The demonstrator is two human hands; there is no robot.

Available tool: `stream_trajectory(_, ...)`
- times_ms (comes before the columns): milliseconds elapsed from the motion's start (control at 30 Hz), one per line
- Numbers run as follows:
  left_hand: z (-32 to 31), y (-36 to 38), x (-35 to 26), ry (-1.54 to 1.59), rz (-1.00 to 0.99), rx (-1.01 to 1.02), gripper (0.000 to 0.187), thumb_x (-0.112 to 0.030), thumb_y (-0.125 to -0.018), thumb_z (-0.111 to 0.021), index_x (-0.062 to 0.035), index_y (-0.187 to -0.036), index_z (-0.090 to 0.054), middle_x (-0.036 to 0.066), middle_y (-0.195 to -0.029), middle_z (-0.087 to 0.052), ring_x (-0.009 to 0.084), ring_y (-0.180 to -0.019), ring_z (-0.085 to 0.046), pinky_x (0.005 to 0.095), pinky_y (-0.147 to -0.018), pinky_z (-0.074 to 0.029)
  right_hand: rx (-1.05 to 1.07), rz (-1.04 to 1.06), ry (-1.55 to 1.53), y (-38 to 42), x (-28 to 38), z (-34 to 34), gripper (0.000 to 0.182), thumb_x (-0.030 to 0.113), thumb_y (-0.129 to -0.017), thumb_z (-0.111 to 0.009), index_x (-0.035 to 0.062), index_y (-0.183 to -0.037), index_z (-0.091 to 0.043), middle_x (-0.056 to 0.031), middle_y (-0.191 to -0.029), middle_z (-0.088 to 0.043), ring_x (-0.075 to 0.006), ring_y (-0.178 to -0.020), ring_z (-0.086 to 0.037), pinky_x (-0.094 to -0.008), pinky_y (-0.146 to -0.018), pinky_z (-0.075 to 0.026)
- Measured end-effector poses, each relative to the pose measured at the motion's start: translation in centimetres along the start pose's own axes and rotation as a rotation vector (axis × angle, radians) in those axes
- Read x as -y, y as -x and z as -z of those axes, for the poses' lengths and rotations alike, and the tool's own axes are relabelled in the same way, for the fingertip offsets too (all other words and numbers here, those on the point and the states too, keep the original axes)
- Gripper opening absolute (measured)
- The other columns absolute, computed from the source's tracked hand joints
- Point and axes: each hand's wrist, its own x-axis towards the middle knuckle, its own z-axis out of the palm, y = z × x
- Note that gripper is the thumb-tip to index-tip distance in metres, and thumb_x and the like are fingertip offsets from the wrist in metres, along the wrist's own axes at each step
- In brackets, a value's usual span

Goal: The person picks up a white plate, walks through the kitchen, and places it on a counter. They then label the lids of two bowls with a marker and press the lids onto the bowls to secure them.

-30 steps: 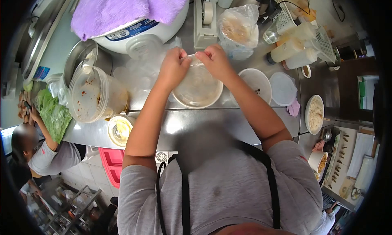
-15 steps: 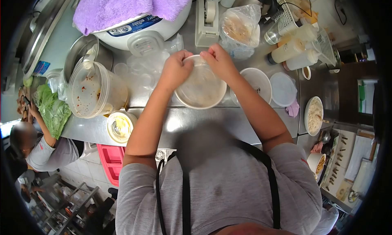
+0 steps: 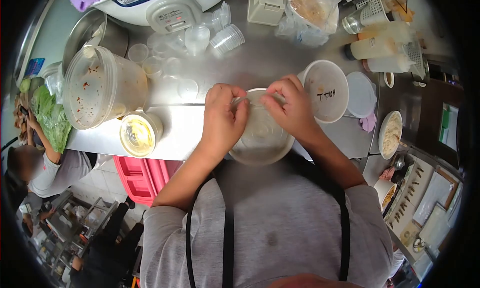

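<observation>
A round, cloudy plastic tub with a pale rim is in front of my chest, at the counter's near edge. My left hand pinches the far left part of its rim between thumb and fingers. On the far right part, my right hand pinches the rim in the same way. The two thumbs are a short distance apart. Right of my right hand a white tub with dark writing inside lies tilted, beside a pale round lid.
A big clear tub with red specks and a smaller tub of yellow contents stand left. Small plastic cups are behind, before a white rice cooker. Squeeze bottles stand right. A co-worker is at far left.
My hands and the tub have come nearer to my body and a little to the right. Both hands still pinch the rim. The whole view has shifted too.
</observation>
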Motion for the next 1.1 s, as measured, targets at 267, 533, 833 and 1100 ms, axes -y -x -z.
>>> stream_trajectory(267, -0.4, 0.0, 0.0, 0.102, 0.104, 0.057, 0.010, -0.001, -0.073, -0.052, 0.0004, -0.083, -0.050, 0.010, -0.080, -0.051, 0.0173, -0.074, -0.050, 0.0249, -0.066, -0.040, -0.044, -0.032, -0.042, -0.2, 0.3, -0.2, 0.015, 0.007, -0.067, -0.062, 0.0047, -0.077, -0.050, -0.0083, -0.078, -0.048, -0.0201, -0.064, -0.050, -0.0286, -0.049, -0.040)
stream_trajectory(533, -0.4, 0.0, 0.4, 0.332, 0.241, 0.177, 0.012, -0.002, -0.070, -0.053, -0.0006, -0.082, -0.054, 0.010, -0.079, -0.052, 0.0210, -0.076, -0.049, 0.0279, -0.067, -0.040, 0.044, -0.209, -0.088, 0.3, 0.2, 0.0, 0.021, 0.012, -0.064, -0.065, 0.0037, -0.075, -0.048, -0.0093, -0.077, -0.049, -0.0211, -0.063, -0.049, -0.0292, -0.051, -0.040)
stream_trajectory(833, -0.2, -0.1, 0.8, 0.236, 0.206, 0.190, 0.009, -0.004, -0.070, -0.056, -0.0009, -0.078, -0.054, 0.007, -0.076, -0.051, 0.0163, -0.073, -0.048, 0.0256, -0.065, -0.038, 0.076, -0.205, -0.007, -0.1, -0.1, 0.0, 0.022, 0.015, -0.061, -0.065, 0.0044, -0.067, -0.047, -0.0092, -0.066, -0.048, -0.0233, -0.057, -0.049, -0.0320, -0.050, -0.039)
stream_trajectory(1100, -0.5, -0.1, 0.7, 0.300, 0.238, 0.137, 0.006, -0.003, -0.065, -0.058, -0.0009, -0.070, -0.055, 0.010, -0.068, -0.051, 0.0227, -0.069, -0.047, 0.0302, -0.063, -0.038, 0.077, -0.253, -0.058, 0.1, -0.1, 0.0, 0.022, 0.015, -0.064, -0.065, 0.0038, -0.068, -0.047, -0.0091, -0.065, -0.049, -0.0205, -0.053, -0.049, -0.0295, -0.048, -0.039)
